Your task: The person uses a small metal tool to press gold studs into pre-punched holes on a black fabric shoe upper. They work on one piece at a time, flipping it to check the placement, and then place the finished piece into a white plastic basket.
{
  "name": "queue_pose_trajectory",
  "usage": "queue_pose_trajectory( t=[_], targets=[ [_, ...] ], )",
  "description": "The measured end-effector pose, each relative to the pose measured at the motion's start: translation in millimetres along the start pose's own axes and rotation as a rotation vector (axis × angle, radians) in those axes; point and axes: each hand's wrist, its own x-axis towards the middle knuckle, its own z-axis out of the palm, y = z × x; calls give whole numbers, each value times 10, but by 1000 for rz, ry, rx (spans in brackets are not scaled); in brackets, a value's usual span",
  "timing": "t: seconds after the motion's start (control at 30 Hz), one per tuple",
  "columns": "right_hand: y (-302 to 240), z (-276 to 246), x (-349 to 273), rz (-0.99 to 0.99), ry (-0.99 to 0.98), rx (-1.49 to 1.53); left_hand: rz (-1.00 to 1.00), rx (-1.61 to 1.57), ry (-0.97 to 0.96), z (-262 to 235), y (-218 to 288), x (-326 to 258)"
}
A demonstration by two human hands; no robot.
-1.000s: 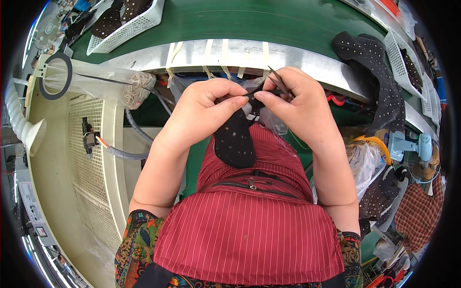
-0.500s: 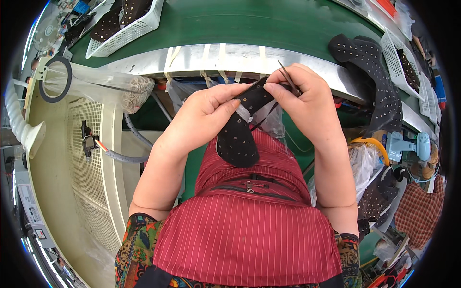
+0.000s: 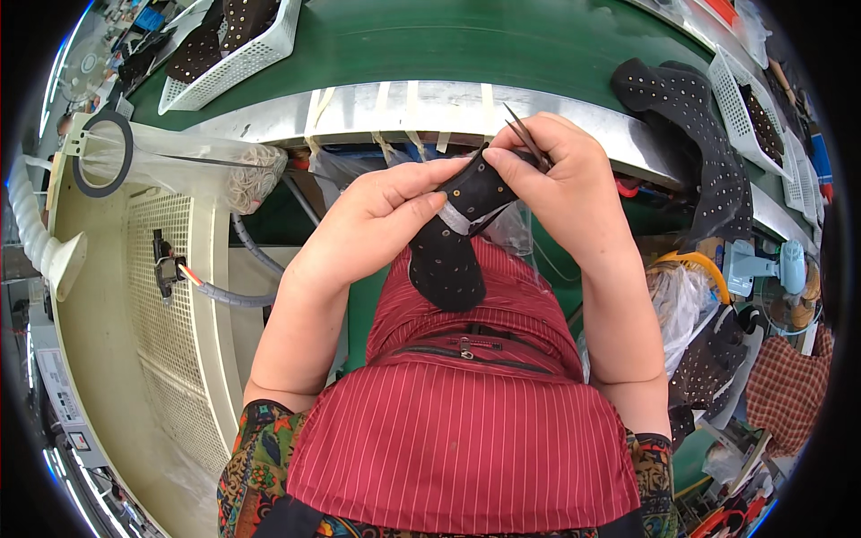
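Green conveyor belt [image 3: 448, 49] spreads wide beyond its metal edge [image 3: 354, 108]; nearer, wrists inward, left hand [image 3: 372, 220] and right hand [image 3: 565, 179] pinch one eyeleted black fabric piece [image 3: 447, 264], right gripping a pointed tool [image 3: 522, 133].

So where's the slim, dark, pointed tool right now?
The slim, dark, pointed tool is in the head view, right of centre, held in the right hand, its tip toward the silvery metal edge, next to the black eyelet-dotted fabric piece.
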Motion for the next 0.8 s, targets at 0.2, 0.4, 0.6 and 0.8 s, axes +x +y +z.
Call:
queue_pose_trajectory(
  t=[0.2,0.4,0.6,0.8],
  targets=[
    [-49,-15,-14,-30,-1,5,0,-14,20,-20,-14,-31],
    [-13,-20,-18,134,-131,241,-61,65,181,85,-28,-21],
    [-18,44,-40,86,-76,441,7,215,204,66,-28,-10],
    [-133,29,-60,99,-152,427,79,246,183,129,55,16]
  ],
)
